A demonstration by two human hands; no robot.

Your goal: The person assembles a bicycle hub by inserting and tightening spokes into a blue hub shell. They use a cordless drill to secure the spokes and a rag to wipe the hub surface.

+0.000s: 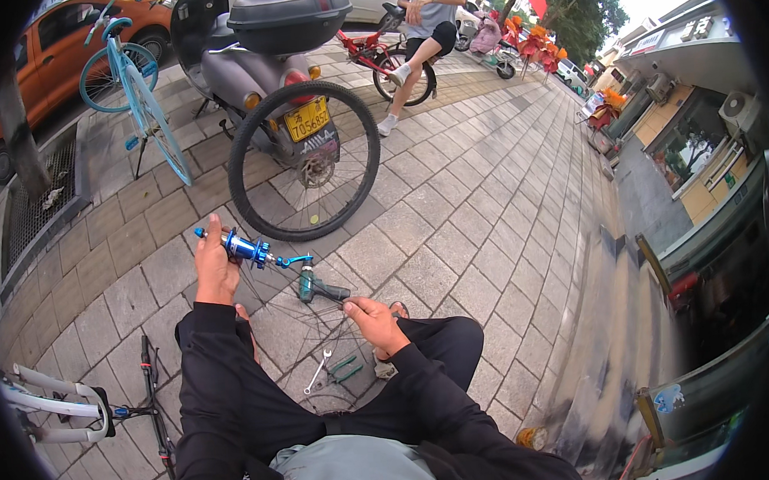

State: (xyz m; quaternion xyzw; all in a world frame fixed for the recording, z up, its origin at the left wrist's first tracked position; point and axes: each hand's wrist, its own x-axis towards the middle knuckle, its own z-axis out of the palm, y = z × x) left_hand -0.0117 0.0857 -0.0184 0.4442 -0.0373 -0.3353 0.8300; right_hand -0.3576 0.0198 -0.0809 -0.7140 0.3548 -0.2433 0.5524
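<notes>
My left hand (216, 270) is closed around a blue bicycle hub (247, 247), which is raised and tilted. A blue quick-release lever (295, 261) sticks out at the hub's right end. My right hand (377, 324) is pinched at thin dark spokes (306, 321) that spread between my legs; how many it grips I cannot tell. Just past the right fingertips, a green and black cordless drill (310, 285) lies on the paving. Between my legs lie an open-ended wrench (318, 373) and green-handled pliers (346, 369).
A bicycle wheel (239, 180) with a tyre leans against a grey scooter (238, 74) ahead. At lower left lies a white bicycle fork with handlebars (156, 408). A light blue bicycle (138, 96) stands at far left. A seated person (433, 11) is beyond, by a red bicycle. Steps (616, 349) run along the right.
</notes>
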